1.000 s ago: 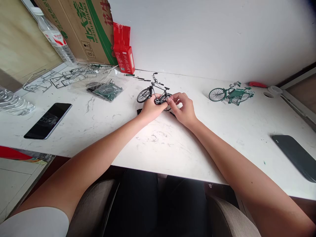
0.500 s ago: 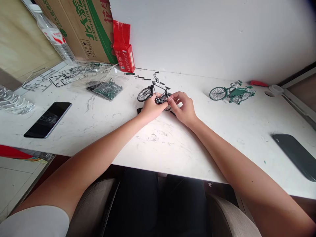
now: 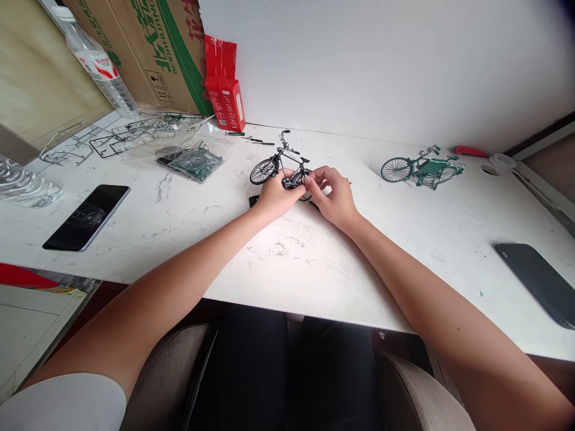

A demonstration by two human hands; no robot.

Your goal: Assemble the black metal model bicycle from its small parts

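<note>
A small black model bicycle [image 3: 265,170] is held above the white table, its front wheel to the left and its handlebar up. My left hand [image 3: 279,196] grips it low around the frame, near the rear wheel. At that rear wheel, my right hand [image 3: 333,193] has thumb and forefinger pinched together; the hand covers part of the wheel. Whether a small part sits in the pinch cannot be made out. Beneath my hands, a black object [image 3: 254,201] is partly hidden.
A green model bicycle [image 3: 433,169] stands at the right. Bagged parts [image 3: 197,163] and frames of thin parts [image 3: 112,140] lie at the left, near a red packet [image 3: 227,102], carton [image 3: 175,66] and bottle [image 3: 96,63]. Phones lie left [image 3: 87,216] and right [image 3: 539,284].
</note>
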